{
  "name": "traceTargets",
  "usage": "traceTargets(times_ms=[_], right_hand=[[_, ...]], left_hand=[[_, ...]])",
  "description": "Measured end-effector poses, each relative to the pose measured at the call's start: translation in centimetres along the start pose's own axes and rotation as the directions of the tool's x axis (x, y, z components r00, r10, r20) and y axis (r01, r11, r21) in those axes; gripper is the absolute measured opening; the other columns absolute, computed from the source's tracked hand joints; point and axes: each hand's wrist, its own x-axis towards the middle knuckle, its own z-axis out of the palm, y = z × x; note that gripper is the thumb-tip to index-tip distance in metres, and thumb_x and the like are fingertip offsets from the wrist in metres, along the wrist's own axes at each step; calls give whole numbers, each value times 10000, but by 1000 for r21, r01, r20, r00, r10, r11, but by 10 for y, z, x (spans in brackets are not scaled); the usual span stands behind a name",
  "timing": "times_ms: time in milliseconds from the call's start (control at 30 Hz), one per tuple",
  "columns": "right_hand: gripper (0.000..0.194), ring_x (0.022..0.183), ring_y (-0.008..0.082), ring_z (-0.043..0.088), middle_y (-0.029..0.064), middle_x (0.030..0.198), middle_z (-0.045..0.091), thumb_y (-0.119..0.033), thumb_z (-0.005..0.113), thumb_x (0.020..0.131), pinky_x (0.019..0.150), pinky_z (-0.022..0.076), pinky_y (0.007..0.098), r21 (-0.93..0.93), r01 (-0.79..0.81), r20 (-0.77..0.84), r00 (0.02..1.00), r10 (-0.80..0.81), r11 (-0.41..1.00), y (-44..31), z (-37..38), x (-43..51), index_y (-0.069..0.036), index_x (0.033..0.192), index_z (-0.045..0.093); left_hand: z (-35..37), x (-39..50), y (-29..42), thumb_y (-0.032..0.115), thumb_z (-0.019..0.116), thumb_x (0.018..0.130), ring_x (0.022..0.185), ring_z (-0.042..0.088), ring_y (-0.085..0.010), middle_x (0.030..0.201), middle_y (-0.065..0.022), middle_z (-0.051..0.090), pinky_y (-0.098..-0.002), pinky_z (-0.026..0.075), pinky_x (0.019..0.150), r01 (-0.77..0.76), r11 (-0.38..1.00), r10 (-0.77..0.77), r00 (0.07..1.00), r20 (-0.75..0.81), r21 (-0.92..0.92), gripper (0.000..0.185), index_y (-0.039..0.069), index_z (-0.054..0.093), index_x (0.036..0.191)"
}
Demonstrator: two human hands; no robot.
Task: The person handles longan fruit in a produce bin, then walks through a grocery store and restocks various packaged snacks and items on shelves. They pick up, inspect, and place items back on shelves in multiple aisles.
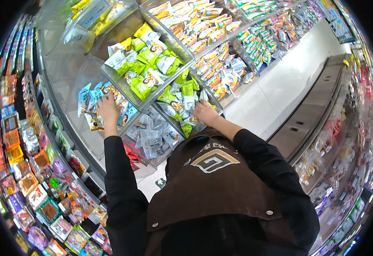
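Observation:
My left hand (108, 109) rests on light-blue and white snack packets (93, 96) in the left bin, its fingers spread over them. Across the divider, my right hand (206, 112) touches green and white snack packets (176, 101) in the near middle bin; its fingertips are partly hidden among them, so a grip cannot be told. Behind, a larger bin holds more lime-green packets (148, 54). Between my hands and nearer my body lie clear and grey wrapped packets (151, 136).
Clear plastic dividers (170, 84) stand between the bins. Yellow and red wrapped snacks (215, 32) fill the bins at the upper right. Red packets (135, 155) lie low beside my left sleeve. Shelves of packaged food (23, 166) curve along the left, and a cabinet (301, 118) stands across the tiled floor.

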Motion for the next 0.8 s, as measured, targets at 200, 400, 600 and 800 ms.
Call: traceTargets(times_ms=[200, 400, 600, 800], right_hand=[[216, 1024, 233, 567, 53, 971, 626, -164, 589, 822, 871, 414, 387, -11, -100, 302, 948, 98, 995, 15, 8, -11, -112, 1026, 639], [452, 1028, 213, 581, 95, 1044, 631, -119, 708, 764, 881, 463, 355, 888, -429, 353, 868, 350, 169, 52, -23, -34, -9, 1175, 555], [595, 1177, 385, 401, 261, 1221, 429, -387, 804, 661, 1013, 348, 419, 949, -316, 286, 857, 429, 0, 26, 39, 54, -90, 1148, 638], [525, 1040, 343, 498, 254, 1046, 530, -405, 815, 610, 907, 437, 391, 858, -440, 314, 857, 409, 264, 40, 43, 92, -94, 1020, 713]], left_hand=[[-31, -7, 1, 301, 781, 675, 1113, 537, -287, 1100, -83, 616, -511, 411, 898, 65, 991, -61, 998, -32, 118, 494, 115, 631, 1106], [-83, -126, -25, 226, 750, 757, 1021, 609, -290, 1114, -155, 617, -430, 477, 835, 404, 765, -533, 834, -142, -501, 437, 52, 572, 1116], [-34, -256, 110, 185, 681, 854, 985, 586, -221, 1106, -125, 590, -355, 491, 857, -61, -202, -719, 687, 106, -977, 555, 45, 403, 1313], [3, -292, 227, 501, 395, 976, 853, 571, -186, 1062, -113, 603, -308, 495, 744, -15, -853, -369, 725, 582, -522, 519, 44, 492, 1201]])
